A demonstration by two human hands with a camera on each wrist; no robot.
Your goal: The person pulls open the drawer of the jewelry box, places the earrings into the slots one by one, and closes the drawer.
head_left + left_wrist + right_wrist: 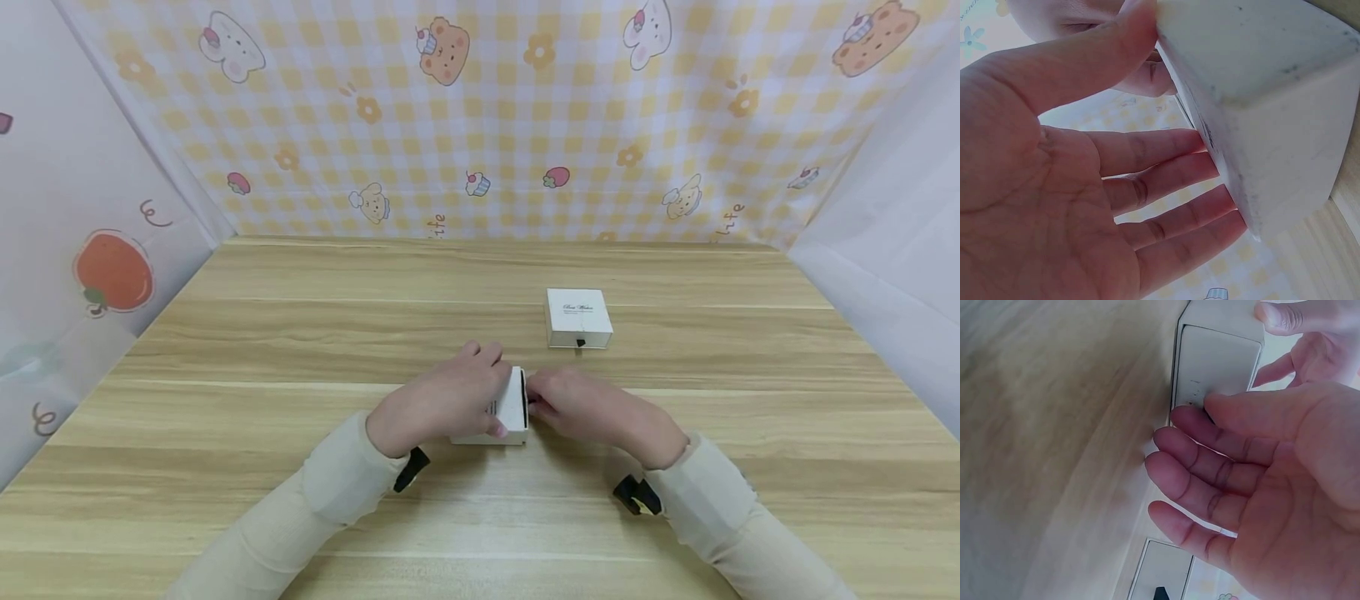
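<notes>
A small white drawer box (512, 408) lies on the table, partly covered by my left hand (450, 398). My left hand spans it from above, thumb at the near edge and fingers (1166, 215) along its printed top. At the box's right end is my right hand (581, 407), its thumb and index finger pinching the small dark pull tab, mostly hidden behind the fingertips. In the right wrist view the drawer front (1216, 365) sits within the sleeve of the box. The other fingers of my right hand hang loosely curled below the tab.
Farther back, right of centre, stands a second white drawer box (579, 317) with lettering on top and a black tab (581, 342) facing me. The wooden table (300, 333) ends at a yellow checked curtain (510, 125), with white cloth on both sides.
</notes>
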